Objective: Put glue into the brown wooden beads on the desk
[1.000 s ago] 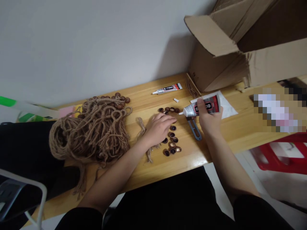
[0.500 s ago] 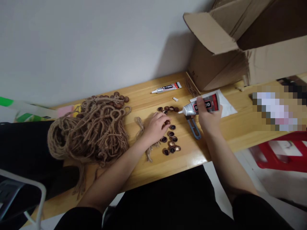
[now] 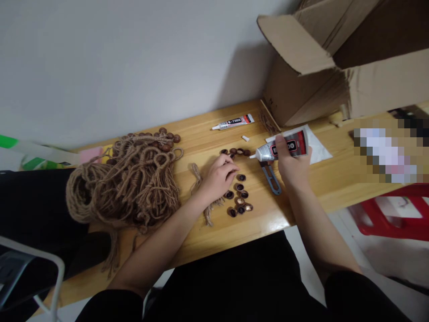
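Note:
In my right hand is a large B-7000 glue tube, held on its side with the white nozzle pointing left. My left hand rests low over the table with curled fingers, beside several small dark cup-shaped wooden pieces; whatever its fingertips hold is hidden. More round brown pieces lie just past those fingers. A short bundle of twine sits partly under my left wrist. Below the tube lies a grey-handled cutter.
A heap of knotted twine with brown wooden beads fills the left side. At the back lie a smaller glue tube and a white cap. An open cardboard box stands at the right rear, near a white tissue.
A round brown piece seen at my left fingertips is now out of sight, and those fingers have shifted slightly. My right hand and the glue tube have hardly moved.

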The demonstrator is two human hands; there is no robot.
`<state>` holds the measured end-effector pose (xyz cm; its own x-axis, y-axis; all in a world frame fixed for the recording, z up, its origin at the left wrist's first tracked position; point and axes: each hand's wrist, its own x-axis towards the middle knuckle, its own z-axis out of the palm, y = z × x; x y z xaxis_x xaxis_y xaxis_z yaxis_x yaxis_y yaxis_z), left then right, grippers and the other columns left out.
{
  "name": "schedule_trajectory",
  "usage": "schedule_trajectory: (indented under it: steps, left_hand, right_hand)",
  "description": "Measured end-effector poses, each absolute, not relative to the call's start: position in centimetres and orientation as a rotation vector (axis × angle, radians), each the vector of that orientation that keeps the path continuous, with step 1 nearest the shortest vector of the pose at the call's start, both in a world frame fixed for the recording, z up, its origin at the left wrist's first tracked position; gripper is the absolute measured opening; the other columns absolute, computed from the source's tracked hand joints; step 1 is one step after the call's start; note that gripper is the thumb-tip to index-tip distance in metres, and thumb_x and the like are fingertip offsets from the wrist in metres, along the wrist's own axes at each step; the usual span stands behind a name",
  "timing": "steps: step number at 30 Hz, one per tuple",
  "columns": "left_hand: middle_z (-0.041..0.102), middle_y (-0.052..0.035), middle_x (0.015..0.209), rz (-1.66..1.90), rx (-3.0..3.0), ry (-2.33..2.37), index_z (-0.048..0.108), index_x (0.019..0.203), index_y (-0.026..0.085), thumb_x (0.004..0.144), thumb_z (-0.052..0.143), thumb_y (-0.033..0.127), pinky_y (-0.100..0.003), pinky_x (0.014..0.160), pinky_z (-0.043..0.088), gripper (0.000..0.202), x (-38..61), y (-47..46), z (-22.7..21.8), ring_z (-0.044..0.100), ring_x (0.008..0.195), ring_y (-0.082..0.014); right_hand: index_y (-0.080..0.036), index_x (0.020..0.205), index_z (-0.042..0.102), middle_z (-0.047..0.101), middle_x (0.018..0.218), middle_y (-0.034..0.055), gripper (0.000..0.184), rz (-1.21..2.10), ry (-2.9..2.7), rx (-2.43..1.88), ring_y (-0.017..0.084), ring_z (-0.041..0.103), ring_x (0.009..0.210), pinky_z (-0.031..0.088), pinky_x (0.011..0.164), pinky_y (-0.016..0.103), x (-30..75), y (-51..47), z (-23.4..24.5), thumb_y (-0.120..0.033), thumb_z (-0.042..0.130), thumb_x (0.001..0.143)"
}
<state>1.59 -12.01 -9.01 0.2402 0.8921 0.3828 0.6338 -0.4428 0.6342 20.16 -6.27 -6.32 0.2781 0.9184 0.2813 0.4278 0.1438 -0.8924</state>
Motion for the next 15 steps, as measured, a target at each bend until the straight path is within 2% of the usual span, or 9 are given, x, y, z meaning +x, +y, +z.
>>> schedule_trajectory:
  steps: [7,15]
  left_hand:
    - [0.06,-0.0041,0.097,1.126,2.057,1.419,0.064,0.095,0.019,0.078,0.054,-0.001,-0.033,0.085,0.051,0.028,1.64,-12.02,-9.05,0.059,0.094,-0.016]
    - [0.06,-0.0052,0.099,1.156,2.065,1.451,0.063,0.098,0.018,0.073,0.063,0.006,-0.035,0.087,0.05,0.027,1.73,-12.11,-8.71,0.058,0.097,-0.0182]
  right_hand:
    - [-0.022,0.057,0.047,0.051,0.05,0.0012,0.05,0.59,-1.333,-1.438,0.012,0.052,0.045,0.042,0.04,0.028,20.16,-6.32,-6.2,-0.068,0.055,0.072]
    - [-0.021,0.058,0.048,0.051,0.051,0.0013,0.046,0.61,-1.318,-1.45,0.013,0.053,0.047,0.042,0.042,0.029,20.1,-6.33,-6.18,-0.063,0.056,0.075]
